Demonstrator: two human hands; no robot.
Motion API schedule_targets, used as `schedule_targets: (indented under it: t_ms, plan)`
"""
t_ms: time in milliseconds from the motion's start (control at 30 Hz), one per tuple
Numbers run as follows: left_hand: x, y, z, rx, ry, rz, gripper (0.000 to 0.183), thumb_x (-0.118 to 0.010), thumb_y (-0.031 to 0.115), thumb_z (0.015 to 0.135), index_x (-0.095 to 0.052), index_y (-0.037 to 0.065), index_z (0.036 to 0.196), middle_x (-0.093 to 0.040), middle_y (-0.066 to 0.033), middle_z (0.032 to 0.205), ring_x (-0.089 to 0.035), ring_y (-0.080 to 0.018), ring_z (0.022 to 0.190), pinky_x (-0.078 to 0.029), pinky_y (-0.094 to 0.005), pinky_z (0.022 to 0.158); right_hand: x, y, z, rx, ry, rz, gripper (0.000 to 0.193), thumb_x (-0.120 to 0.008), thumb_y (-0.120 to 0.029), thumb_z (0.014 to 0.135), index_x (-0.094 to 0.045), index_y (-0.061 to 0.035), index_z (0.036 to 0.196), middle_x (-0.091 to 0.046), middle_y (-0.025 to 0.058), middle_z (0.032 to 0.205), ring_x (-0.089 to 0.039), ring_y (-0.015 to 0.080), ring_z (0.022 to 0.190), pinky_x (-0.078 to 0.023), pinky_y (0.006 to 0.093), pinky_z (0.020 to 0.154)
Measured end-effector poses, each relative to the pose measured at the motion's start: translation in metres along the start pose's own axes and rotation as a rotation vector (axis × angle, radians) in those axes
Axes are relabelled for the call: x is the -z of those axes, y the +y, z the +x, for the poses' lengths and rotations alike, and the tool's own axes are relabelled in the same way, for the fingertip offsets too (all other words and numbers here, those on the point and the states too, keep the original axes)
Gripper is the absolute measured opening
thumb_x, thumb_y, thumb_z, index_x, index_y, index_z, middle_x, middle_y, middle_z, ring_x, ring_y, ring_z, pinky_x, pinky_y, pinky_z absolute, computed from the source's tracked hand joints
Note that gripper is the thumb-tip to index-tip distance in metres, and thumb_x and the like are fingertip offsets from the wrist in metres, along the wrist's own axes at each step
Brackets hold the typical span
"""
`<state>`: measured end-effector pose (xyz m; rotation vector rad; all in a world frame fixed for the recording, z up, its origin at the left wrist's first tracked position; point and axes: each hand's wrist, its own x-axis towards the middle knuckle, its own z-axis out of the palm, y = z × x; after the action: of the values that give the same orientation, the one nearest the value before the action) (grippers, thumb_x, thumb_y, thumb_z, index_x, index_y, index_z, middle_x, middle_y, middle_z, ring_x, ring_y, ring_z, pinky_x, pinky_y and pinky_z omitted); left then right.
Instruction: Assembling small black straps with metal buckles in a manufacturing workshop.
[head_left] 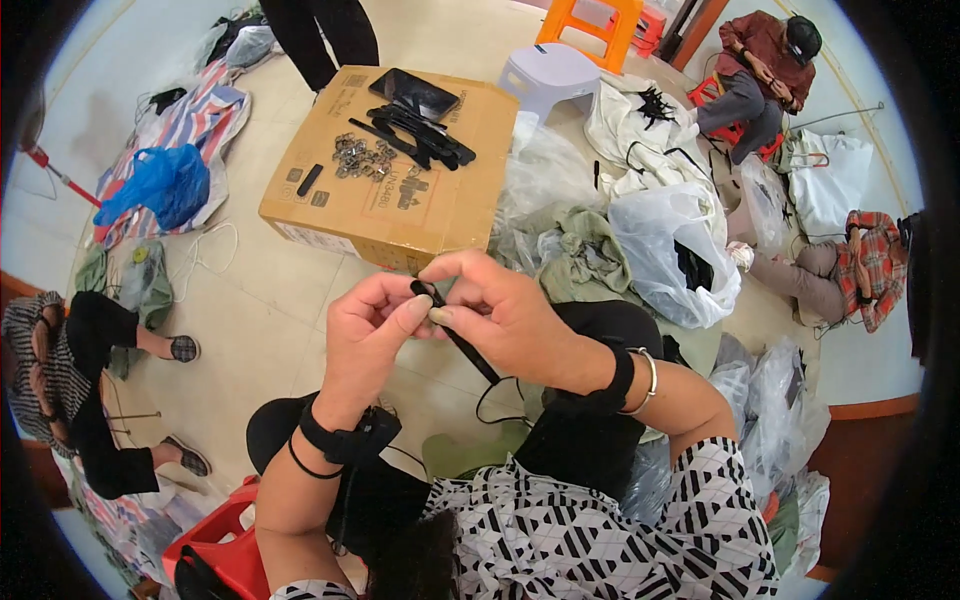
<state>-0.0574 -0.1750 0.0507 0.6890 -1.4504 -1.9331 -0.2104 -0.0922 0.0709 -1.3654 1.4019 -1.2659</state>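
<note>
In front of my chest both hands meet over a narrow black strap. My left hand pinches one end of it between thumb and fingers. My right hand grips the same end close beside the left thumb, and the rest of the strap hangs down below the right palm. Whether a small part sits between the fingertips is hidden. Beyond my hands, a cardboard box carries a pile of black straps, a heap of small metal buckles, a black phone and a short black piece.
Clear plastic bags and grey-green cloth lie right of the box. A white stool and an orange stool stand behind. Seated people are at left and right. A blue bag lies far left.
</note>
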Motion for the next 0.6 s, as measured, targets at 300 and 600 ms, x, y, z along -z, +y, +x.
schedule_targets:
  t_ms: [300, 600]
  plan:
    - [0.011, 0.007, 0.032, 0.057, -0.028, 0.146, 0.014, -0.064, 0.014, 0.084, -0.062, 0.002, 0.089, -0.060, 0.0000, 0.073, -0.054, -0.0045, 0.060, -0.044, -0.0179, 0.054, 0.000, 0.025, 0.011, -0.149, 0.031, 0.328, 0.018, -0.061, -0.006, 0.082, -0.055, 0.0007, 0.097, -0.059, 0.0047, 0.079, -0.056, 0.0079, 0.069, -0.045, 0.0221, 0.061]
    - [0.098, -0.041, 0.134, 0.126, 0.296, 0.649, 0.018, -0.060, 0.015, 0.084, -0.062, 0.000, 0.094, -0.059, -0.0053, 0.073, -0.055, -0.0128, 0.056, -0.048, -0.0251, 0.055, -0.003, 0.047, 0.007, 0.138, 0.093, -0.071, 0.017, -0.065, -0.012, 0.078, -0.058, 0.0009, 0.086, -0.062, 0.0087, 0.080, -0.057, 0.0110, 0.071, -0.046, 0.0265, 0.064]
